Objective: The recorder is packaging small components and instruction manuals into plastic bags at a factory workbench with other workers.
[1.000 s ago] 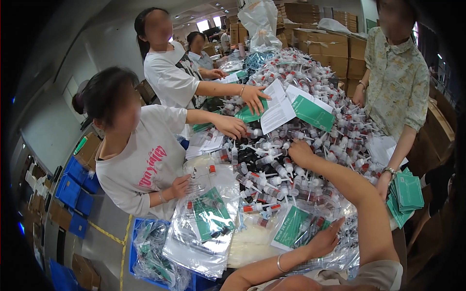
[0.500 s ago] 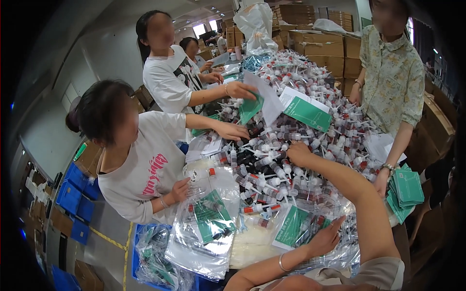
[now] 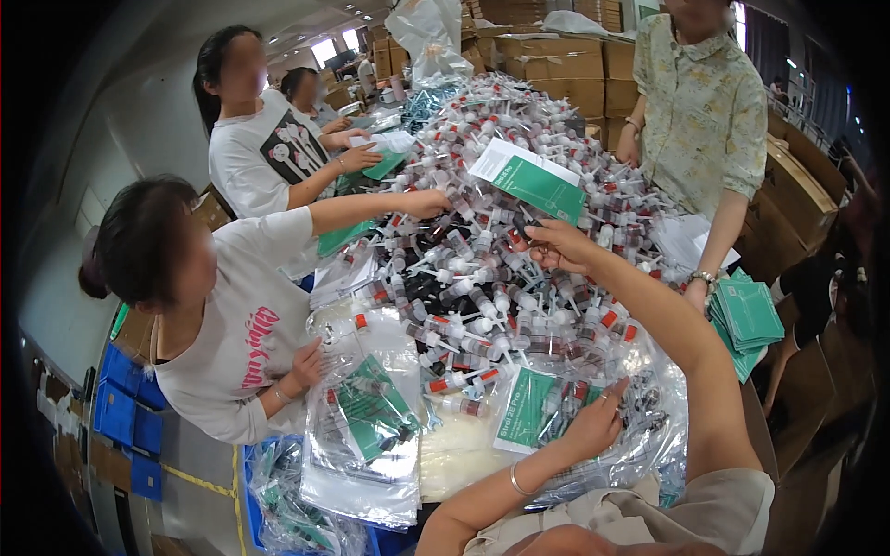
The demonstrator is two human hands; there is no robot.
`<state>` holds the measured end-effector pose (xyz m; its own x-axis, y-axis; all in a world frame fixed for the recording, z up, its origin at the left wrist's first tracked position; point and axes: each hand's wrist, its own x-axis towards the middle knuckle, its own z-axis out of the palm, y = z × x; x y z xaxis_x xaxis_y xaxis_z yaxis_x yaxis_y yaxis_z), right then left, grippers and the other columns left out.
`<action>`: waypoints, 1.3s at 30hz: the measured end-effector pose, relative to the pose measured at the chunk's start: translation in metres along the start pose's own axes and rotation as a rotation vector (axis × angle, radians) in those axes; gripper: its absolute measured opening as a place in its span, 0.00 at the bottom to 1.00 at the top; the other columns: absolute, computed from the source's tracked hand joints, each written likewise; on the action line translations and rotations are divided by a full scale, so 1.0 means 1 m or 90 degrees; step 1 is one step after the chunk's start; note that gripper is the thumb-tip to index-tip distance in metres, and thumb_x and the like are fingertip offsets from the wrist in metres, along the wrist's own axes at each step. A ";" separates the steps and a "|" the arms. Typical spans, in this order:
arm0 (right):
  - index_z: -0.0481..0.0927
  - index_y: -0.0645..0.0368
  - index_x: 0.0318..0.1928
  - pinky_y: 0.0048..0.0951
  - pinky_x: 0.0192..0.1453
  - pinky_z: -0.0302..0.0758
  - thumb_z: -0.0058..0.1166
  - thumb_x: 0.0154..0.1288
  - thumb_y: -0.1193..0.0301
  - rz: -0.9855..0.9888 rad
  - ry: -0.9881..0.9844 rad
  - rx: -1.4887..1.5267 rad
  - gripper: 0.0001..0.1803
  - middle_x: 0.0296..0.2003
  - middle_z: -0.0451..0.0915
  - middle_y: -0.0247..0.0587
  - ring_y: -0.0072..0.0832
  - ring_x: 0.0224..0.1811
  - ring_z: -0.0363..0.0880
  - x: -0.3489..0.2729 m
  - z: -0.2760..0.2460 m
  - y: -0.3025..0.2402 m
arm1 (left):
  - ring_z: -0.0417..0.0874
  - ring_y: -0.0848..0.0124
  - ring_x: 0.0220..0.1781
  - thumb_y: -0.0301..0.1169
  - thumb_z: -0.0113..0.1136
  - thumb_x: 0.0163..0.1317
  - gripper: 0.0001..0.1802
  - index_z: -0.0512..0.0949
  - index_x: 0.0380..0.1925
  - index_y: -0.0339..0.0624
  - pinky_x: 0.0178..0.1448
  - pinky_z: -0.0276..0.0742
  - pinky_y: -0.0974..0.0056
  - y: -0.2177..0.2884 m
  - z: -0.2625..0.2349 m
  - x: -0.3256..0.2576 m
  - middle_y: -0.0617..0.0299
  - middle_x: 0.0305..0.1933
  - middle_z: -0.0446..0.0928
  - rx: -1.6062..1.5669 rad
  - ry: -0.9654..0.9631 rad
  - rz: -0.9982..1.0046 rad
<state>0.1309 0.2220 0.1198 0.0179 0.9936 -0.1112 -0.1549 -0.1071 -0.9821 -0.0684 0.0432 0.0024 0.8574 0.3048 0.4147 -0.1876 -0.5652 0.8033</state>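
While my left hand (image 3: 593,422) lies flat and open, palm down, on a clear plastic bag (image 3: 640,435) w/ a green-and-white leaflet (image 3: 527,408) inside, near the bench edge closest to me, my right hand (image 3: 556,243) is stretched out over the pile of small plastic vials (image 3: 482,278) w/ red and white caps. Its fingers curl at the pile's top, touching vials, but I can't tell if they actually grip one (too small, too cluttered). Just beyond it a green-and-white folded card (image 3: 533,181) lies on the heap. At left, a co-worker in a white tee presses one hand (image 3: 306,363) on a stack of filled clear bags (image 3: 366,417) and reaches the other hand (image 3: 425,202) into the pile. A 2nd person in white stands behind. At right, a person in a floral shirt stands beside a stack of green leaflets (image 3: 746,320). Cardboard boxes (image 3: 556,65) at the far end.
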 end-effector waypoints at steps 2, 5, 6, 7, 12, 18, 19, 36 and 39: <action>0.70 0.62 0.49 0.16 0.21 0.69 0.47 0.68 0.66 -0.073 -0.012 0.184 0.14 0.40 0.78 0.46 0.18 0.28 0.73 -0.021 0.000 0.005 | 0.70 0.42 0.55 0.20 0.47 0.54 0.34 0.53 0.64 0.32 0.56 0.71 0.53 0.003 -0.001 0.001 0.33 0.58 0.65 0.005 -0.036 -0.058; 0.64 0.64 0.56 0.12 0.16 0.63 0.46 0.68 0.69 -0.135 0.010 0.310 0.19 0.47 0.75 0.49 0.18 0.27 0.71 -0.046 0.007 0.008 | 0.70 0.43 0.56 0.21 0.47 0.55 0.33 0.55 0.63 0.33 0.56 0.70 0.54 -0.005 0.006 -0.001 0.37 0.59 0.65 0.033 0.005 0.002; 0.64 0.64 0.56 0.12 0.16 0.63 0.46 0.68 0.69 -0.138 0.014 0.311 0.19 0.47 0.75 0.49 0.18 0.27 0.71 -0.052 0.006 0.012 | 0.69 0.44 0.58 0.21 0.46 0.55 0.32 0.55 0.63 0.33 0.58 0.69 0.55 -0.004 0.006 -0.001 0.39 0.60 0.64 0.026 0.000 -0.007; 0.63 0.64 0.57 0.12 0.16 0.62 0.45 0.66 0.69 -0.144 -0.015 0.339 0.21 0.47 0.75 0.49 0.18 0.26 0.69 -0.057 0.004 0.017 | 0.69 0.44 0.58 0.21 0.46 0.55 0.32 0.55 0.63 0.33 0.58 0.69 0.55 -0.003 0.006 -0.001 0.39 0.60 0.64 0.026 -0.004 -0.006; 0.71 0.61 0.36 0.16 0.23 0.67 0.50 0.61 0.69 -0.143 -0.081 0.281 0.09 0.40 0.77 0.48 0.19 0.27 0.71 -0.064 0.002 0.030 | 0.71 0.45 0.57 0.21 0.47 0.56 0.31 0.55 0.63 0.34 0.58 0.69 0.55 -0.006 0.008 -0.002 0.39 0.59 0.65 0.019 -0.007 -0.032; 0.68 0.58 0.29 0.20 0.30 0.72 0.51 0.60 0.74 -0.150 -0.028 0.273 0.05 0.40 0.77 0.49 0.23 0.32 0.76 -0.067 0.000 0.046 | 0.72 0.45 0.55 0.21 0.47 0.57 0.30 0.57 0.62 0.35 0.56 0.70 0.55 0.001 0.003 0.001 0.39 0.58 0.66 0.012 0.006 -0.005; 0.68 0.58 0.29 0.20 0.31 0.73 0.51 0.60 0.76 -0.137 -0.023 0.262 0.06 0.40 0.77 0.49 0.24 0.32 0.77 -0.067 0.001 0.048 | 0.72 0.45 0.55 0.21 0.47 0.57 0.30 0.57 0.62 0.35 0.56 0.70 0.55 0.001 0.003 -0.001 0.39 0.58 0.66 0.013 0.007 -0.006; 0.73 0.61 0.47 0.17 0.18 0.65 0.50 0.61 0.73 -0.124 -0.093 0.223 0.13 0.29 0.73 0.36 0.20 0.26 0.73 -0.037 0.077 -0.025 | 0.67 0.41 0.59 0.20 0.48 0.52 0.37 0.52 0.64 0.36 0.61 0.67 0.51 0.001 0.000 0.013 0.34 0.60 0.62 0.000 -0.048 -0.047; 0.77 0.61 0.43 0.19 0.21 0.71 0.54 0.60 0.74 -0.084 -0.068 0.028 0.10 0.26 0.79 0.36 0.18 0.25 0.77 -0.037 0.098 -0.017 | 0.66 0.41 0.60 0.20 0.48 0.53 0.36 0.52 0.65 0.36 0.62 0.66 0.51 -0.003 0.010 0.006 0.36 0.61 0.62 -0.005 -0.064 -0.056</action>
<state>0.0364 0.1905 0.1554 -0.0635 0.9973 0.0375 -0.2009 0.0241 -0.9793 -0.0574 0.0390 -0.0018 0.9142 0.2745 0.2982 -0.1135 -0.5330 0.8384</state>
